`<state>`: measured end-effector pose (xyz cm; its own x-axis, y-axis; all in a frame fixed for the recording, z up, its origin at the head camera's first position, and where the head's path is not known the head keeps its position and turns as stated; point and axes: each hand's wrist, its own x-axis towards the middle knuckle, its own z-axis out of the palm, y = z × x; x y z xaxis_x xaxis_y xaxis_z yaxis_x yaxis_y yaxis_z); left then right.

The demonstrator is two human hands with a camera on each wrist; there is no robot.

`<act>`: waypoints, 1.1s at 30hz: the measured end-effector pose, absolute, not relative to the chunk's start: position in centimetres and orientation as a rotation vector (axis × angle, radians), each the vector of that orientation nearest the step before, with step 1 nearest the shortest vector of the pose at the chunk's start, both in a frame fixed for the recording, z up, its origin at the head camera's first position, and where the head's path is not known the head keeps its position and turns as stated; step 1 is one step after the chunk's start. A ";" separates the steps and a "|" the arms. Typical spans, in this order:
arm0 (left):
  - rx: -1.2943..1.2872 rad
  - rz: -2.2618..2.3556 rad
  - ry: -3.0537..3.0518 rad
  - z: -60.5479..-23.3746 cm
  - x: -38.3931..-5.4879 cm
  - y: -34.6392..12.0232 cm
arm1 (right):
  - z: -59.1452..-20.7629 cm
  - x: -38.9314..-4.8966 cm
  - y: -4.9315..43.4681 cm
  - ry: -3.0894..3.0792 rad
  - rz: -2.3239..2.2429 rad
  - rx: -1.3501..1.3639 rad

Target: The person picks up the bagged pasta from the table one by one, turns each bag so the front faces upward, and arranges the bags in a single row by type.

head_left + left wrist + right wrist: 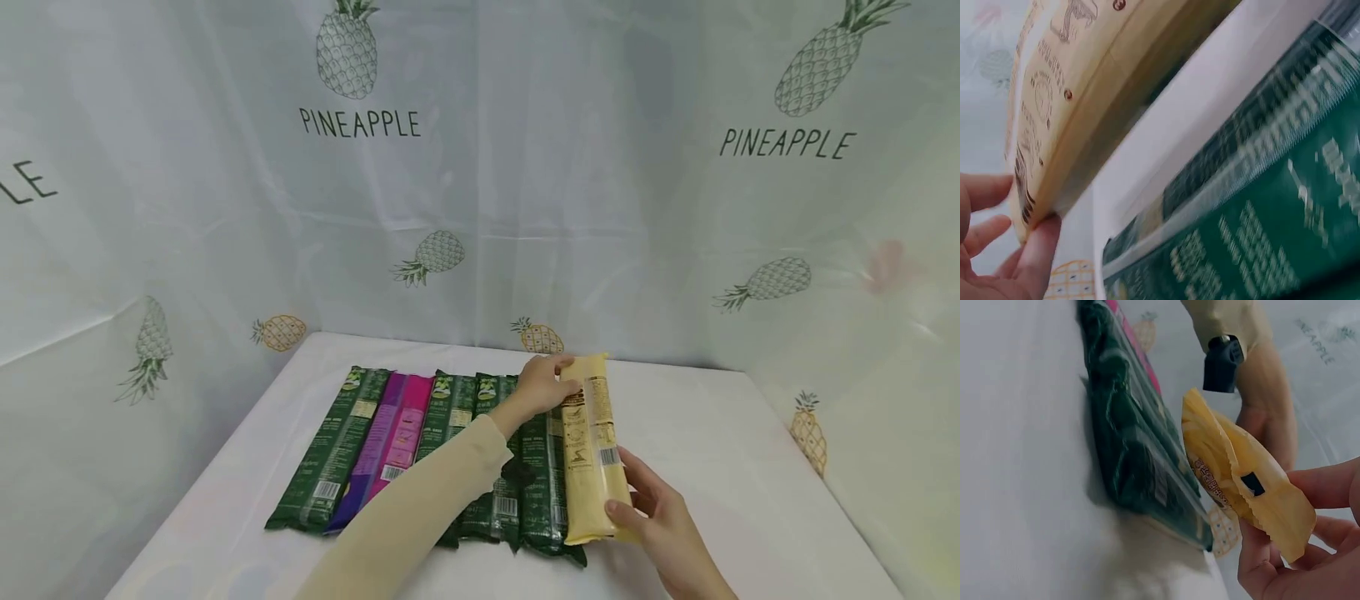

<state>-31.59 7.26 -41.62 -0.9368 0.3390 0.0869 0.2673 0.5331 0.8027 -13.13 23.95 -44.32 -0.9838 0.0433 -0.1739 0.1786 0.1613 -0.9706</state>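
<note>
A long yellow packet with brown print and a barcode is held at both ends, raised off the white table. My left hand pinches its far end, thumb and fingers on opposite sides in the left wrist view. At the near right corner my right hand grips it, thumb on top; the crimped end of the yellow packet shows between the fingers in the right wrist view. Just left of it lies a dark green packet, apart from the yellow one in the left wrist view.
More green packets lie in a row to the left, among them a far-left green packet. A purple and pink packet lies between green ones. The white table extends to the right. A pineapple-print curtain hangs behind.
</note>
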 end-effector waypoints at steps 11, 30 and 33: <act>0.408 1.085 2.826 -39.1 -30.7 5.8 | -44.2 -13.8 19.5 2.279 -2.091 0.127; 0.405 0.905 2.944 -37.8 -30.1 5.8 | -44.4 -13.7 16.9 2.445 -2.008 0.053; 0.430 0.850 2.985 -38.0 -30.3 5.6 | -44.3 -13.6 16.9 2.529 -1.920 0.043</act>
<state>-30.32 5.65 -38.04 -0.9624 0.2635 0.0667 0.2591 0.8151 0.5182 -13.61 16.89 -44.34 -0.9991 0.0416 0.0105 0.0011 0.2686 -0.9633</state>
